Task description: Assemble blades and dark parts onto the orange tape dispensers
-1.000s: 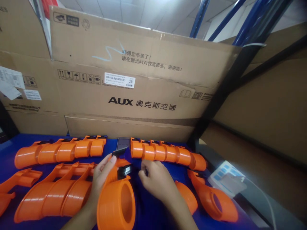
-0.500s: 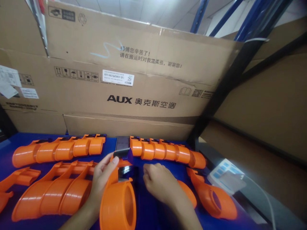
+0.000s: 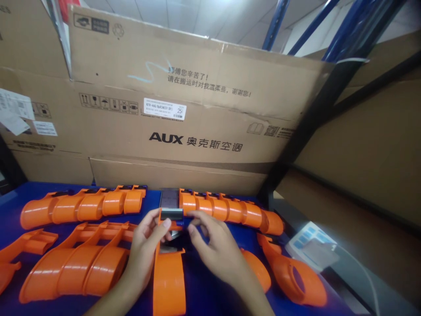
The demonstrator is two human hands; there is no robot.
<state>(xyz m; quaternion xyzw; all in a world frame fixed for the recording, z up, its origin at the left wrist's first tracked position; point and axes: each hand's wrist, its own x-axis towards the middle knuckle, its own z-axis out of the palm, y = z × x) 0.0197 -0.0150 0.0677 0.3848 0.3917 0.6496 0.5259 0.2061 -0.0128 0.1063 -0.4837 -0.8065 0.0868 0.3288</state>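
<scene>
My left hand is wrapped round the upper end of an orange tape dispenser, its thumb on the front near a dark toothed strip. The dispenser's wide round part hangs down toward the bottom edge of the view. Close to the strip's right side is my right hand, its thumb and forefinger apart with nothing visible between them. Just behind the strip lies a dark rectangular piece on the blue surface.
Rows of orange dispensers stand at the back left and back right, with more at the front left and right. A large cardboard sheet rises behind. A white-blue box with a cable sits right.
The held dispenser has turned, so its toothed strip faces me and its round opening no longer shows. My right hand has opened from a fist and come closer to the strip.
</scene>
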